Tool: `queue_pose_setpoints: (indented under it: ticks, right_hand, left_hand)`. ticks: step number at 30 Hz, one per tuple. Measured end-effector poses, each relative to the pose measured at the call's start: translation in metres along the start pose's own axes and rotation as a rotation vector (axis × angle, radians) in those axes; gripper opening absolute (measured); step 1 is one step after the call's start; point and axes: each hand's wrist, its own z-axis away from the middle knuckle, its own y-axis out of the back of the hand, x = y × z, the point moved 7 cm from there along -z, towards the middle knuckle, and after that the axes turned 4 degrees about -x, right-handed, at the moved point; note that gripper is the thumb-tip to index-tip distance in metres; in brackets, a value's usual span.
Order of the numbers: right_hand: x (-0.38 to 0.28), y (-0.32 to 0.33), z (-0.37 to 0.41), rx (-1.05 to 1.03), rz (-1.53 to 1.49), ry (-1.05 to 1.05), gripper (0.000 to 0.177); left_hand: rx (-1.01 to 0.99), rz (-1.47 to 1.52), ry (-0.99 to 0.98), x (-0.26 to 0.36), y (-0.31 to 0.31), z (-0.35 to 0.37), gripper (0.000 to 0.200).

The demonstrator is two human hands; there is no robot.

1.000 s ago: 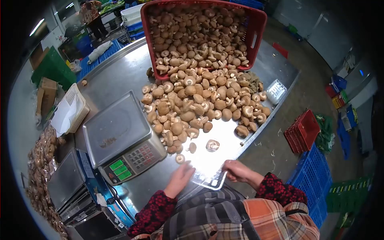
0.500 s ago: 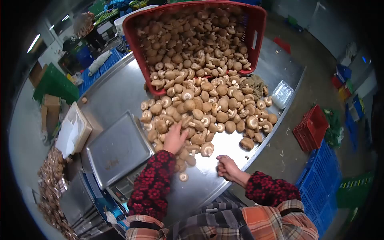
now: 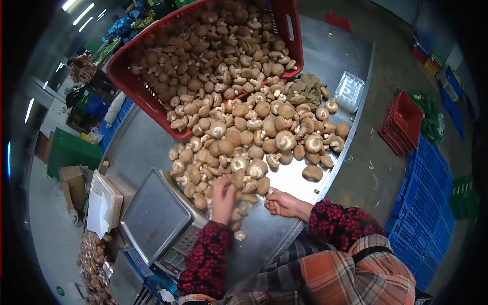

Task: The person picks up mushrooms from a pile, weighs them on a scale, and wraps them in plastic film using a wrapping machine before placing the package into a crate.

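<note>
A broad heap of brown shiitake mushrooms [image 3: 246, 137] spreads over the metal table, caps and pale stems facing all ways. At the heap's near edge, my left hand [image 3: 222, 203] reaches down among the mushrooms with bent fingers; the fingertips are blurred and partly hidden. To its right, my right hand [image 3: 283, 204] is closed just above the table, thumb against the fingers. A small pale bit shows at its tip, too small to name. Behind the heap a red crate [image 3: 299, 48] lies tipped toward me, full of more shiitake.
A scale [image 3: 160, 216] with a metal pan stands at left, beside a white basket [image 3: 100, 206] holding paper. On the right table edge lie a clear plastic tray [image 3: 351, 87] and a crumpled cloth [image 3: 306, 86]. Red crates [image 3: 401, 122] and blue crates [image 3: 422, 188] stand beyond the table.
The view has turned, so the crate and heap appear farther left. My left hand has drawn back to the heap's near edge with its fingers bent more; my right hand has come closer to it.
</note>
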Motion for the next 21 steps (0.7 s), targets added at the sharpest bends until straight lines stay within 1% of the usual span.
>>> queue_pose_setpoints:
  ticks: [2,3,6,7,10,11,12,14,15,16,18,19,21]
  right_hand:
    - [0.011,0.000,0.002,-0.037,-0.075,0.019,0.040]
    - [0.012,-0.005,0.005,-0.068,-0.047,0.031,0.046]
    - [0.020,-0.014,0.021,-0.059,-0.012,0.013,0.048]
    - [0.022,-0.016,0.026,-0.055,-0.007,0.018,0.048]
    - [0.021,-0.026,0.038,-0.030,0.038,0.042,0.047]
    - [0.021,-0.032,0.043,-0.017,0.070,0.053,0.046]
    - [0.022,-0.041,0.050,-0.004,0.104,0.055,0.045]
    - [0.019,-0.062,0.059,-0.044,0.097,0.056,0.038]
    - [0.018,-0.074,0.061,-0.070,0.090,0.056,0.035]
    - [0.018,-0.086,0.061,-0.107,0.085,0.041,0.032]
    - [0.022,-0.109,0.059,-0.021,0.206,0.031,0.038]
    - [0.026,-0.123,0.056,-0.043,0.231,0.022,0.036]
    - [0.037,-0.147,0.045,-0.088,0.275,0.006,0.034]
  left_hand:
    - [0.029,-0.249,0.048,0.007,-0.012,0.024,0.022]
    - [0.134,-0.074,0.000,0.017,-0.015,0.030,0.020]
    - [0.364,0.486,0.240,0.004,-0.007,0.041,0.019]
    - [0.447,0.550,0.274,0.014,0.001,0.047,0.019]
    - [0.328,0.323,0.186,0.037,0.000,0.051,0.020]
    - [0.221,0.274,0.097,0.052,-0.006,0.056,0.023]
    - [0.264,0.337,0.086,0.061,0.003,0.064,0.025]
    - [0.368,0.455,0.063,0.067,0.023,0.079,0.030]
    - [0.424,0.434,0.080,0.039,0.033,0.084,0.036]
    - [0.394,0.541,0.146,0.028,0.033,0.090,0.039]
    - [0.338,0.757,0.262,0.015,0.032,0.101,0.045]
    - [0.372,0.923,0.336,0.032,0.038,0.109,0.052]
    - [0.442,0.976,0.283,0.039,0.064,0.116,0.053]
